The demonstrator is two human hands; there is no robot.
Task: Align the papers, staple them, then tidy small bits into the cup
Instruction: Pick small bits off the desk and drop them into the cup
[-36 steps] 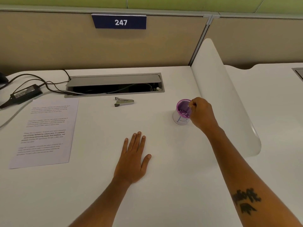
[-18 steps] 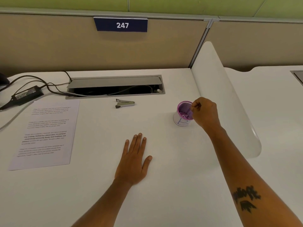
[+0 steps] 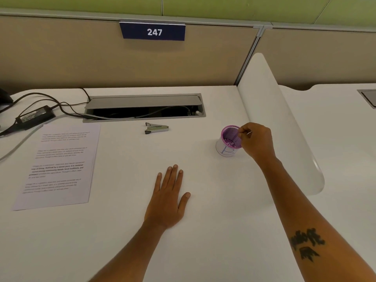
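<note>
A purple mesh cup [image 3: 230, 140] with a white label stands on the white desk [image 3: 203, 231] at the right; small pale bits lie inside it. My right hand [image 3: 257, 143] hovers at the cup's right rim with curled fingers and pinches a small thin metal bit [image 3: 249, 133] over the opening. My left hand [image 3: 167, 197] lies flat on the desk, fingers straight, holding nothing. The printed papers [image 3: 58, 164] lie as one stack at the left. A small metal stapler [image 3: 156, 128] sits near the cable tray.
An open cable tray [image 3: 142, 107] is set into the desk's back. A black power adapter [image 3: 35, 116] and cables lie at the far left. A white curved divider [image 3: 282, 127] rises just right of the cup. A beige partition stands behind.
My right hand stays at the cup's rim with only a slight shift of its fingers. My left hand and everything else rest where they were.
</note>
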